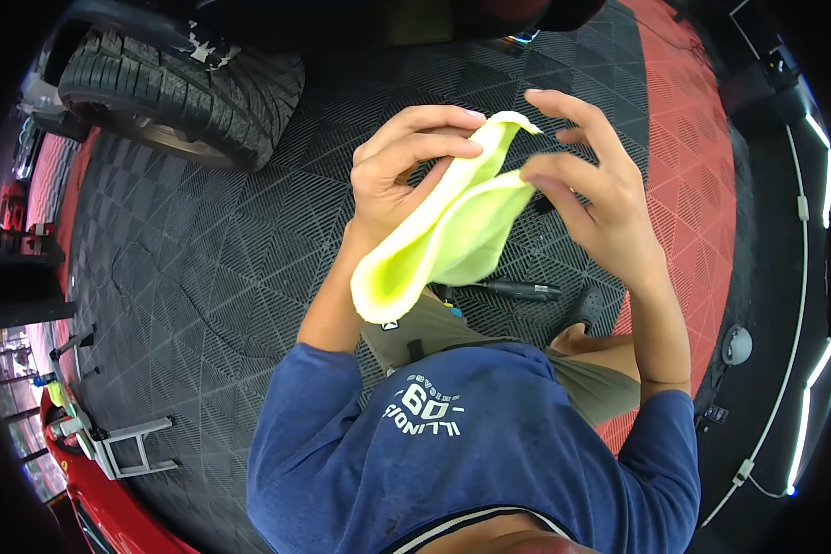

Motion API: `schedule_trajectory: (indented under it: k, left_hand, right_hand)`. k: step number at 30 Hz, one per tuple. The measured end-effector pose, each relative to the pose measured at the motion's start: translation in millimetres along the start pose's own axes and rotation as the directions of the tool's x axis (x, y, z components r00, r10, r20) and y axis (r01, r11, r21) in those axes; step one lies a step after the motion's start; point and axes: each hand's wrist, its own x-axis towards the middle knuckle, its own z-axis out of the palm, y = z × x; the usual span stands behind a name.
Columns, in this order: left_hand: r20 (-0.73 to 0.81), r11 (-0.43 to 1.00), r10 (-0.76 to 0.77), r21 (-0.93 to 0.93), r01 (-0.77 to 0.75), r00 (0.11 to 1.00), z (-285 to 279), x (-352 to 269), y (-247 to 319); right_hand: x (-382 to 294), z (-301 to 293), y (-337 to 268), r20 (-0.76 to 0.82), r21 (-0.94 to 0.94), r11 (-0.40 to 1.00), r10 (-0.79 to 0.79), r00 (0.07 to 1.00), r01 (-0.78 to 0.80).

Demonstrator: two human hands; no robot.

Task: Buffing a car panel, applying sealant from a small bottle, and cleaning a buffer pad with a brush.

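Observation:
A bright yellow-green cloth, likely microfibre, hangs folded in front of my chest, its lower left end curled into a loop. My left hand grips its upper left side, with the fingertips over the folded edge. With thumb and forefinger, my right hand pinches a raised edge on the other side; its remaining fingers are spread. Below the cloth, a black handheld tool lies on the floor, partly hidden behind the cloth and my leg.
A car tyre is at upper left under dark bodywork. Black ribbed floor tiles meet a red strip on the right. A thin cable crosses the floor. Lower left are a grey metal stand and a red car.

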Motion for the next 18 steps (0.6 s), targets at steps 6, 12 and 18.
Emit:
schedule_trajectory:
  k: [6, 12, 18]
  left_hand:
    - [0.078, 0.993, 0.076, 0.085, -0.082, 0.994, -7.2, 2.2, -4.0]
    - [0.234, 0.997, 0.075, -0.002, -0.076, 0.969, -10.8, 1.6, -12.3]
    - [0.476, 0.801, -0.173, -0.441, 0.404, 0.862, 32.2, -5.9, -27.0]
  right_hand:
    - [9.1, 11.9, 16.1, -0.026, 0.098, 0.995, -0.017, 1.000, 0.019]
    - [5.3, 7.3, 22.7, -0.054, 0.026, 0.994, -0.100, 0.994, 0.102]
    - [-8.4, 8.7, 29.8, -0.087, 0.250, 0.951, -0.165, 0.983, 0.181]
